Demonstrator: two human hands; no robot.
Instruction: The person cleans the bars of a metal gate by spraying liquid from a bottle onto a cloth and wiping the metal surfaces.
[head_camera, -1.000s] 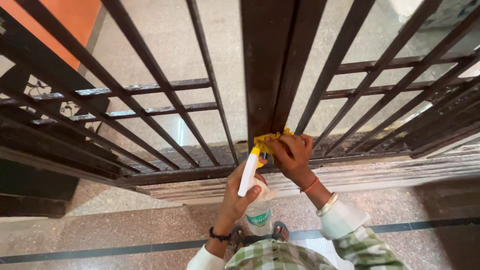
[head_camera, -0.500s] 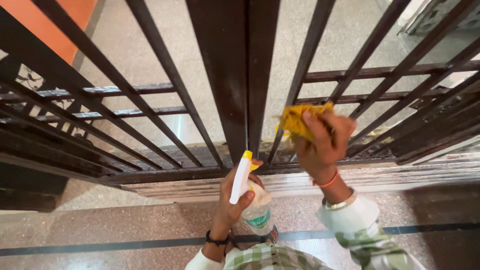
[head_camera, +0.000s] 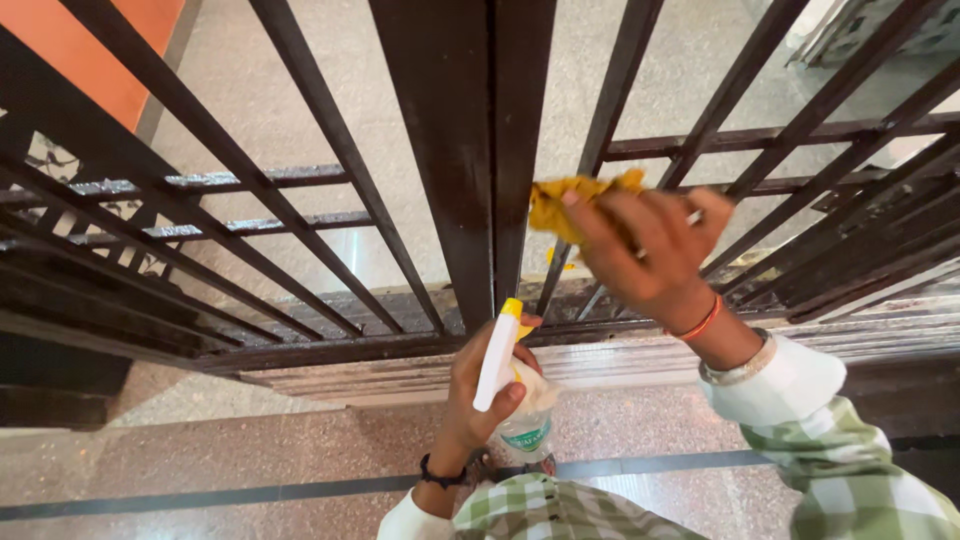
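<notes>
My left hand (head_camera: 480, 395) grips a clear spray bottle (head_camera: 524, 425) with a white and yellow trigger head (head_camera: 497, 352), held low in front of the gate's bottom rail. My right hand (head_camera: 650, 245) is closed on a crumpled yellow cloth (head_camera: 565, 200) and presses it against a slanted bar of the dark metal gate (head_camera: 460, 150), just right of the thick central post. An orange thread and a silver bangle sit on my right wrist.
The gate has many thin bars and two horizontal rails (head_camera: 260, 180). A worn stone threshold (head_camera: 400, 375) runs below it. Speckled floor with a dark stripe (head_camera: 200, 495) lies under me. An orange wall (head_camera: 90, 50) is at the upper left.
My right hand has risen with the cloth from the foot of the central post to a bar higher up and to the right. The left hand with the bottle stayed nearly in place.
</notes>
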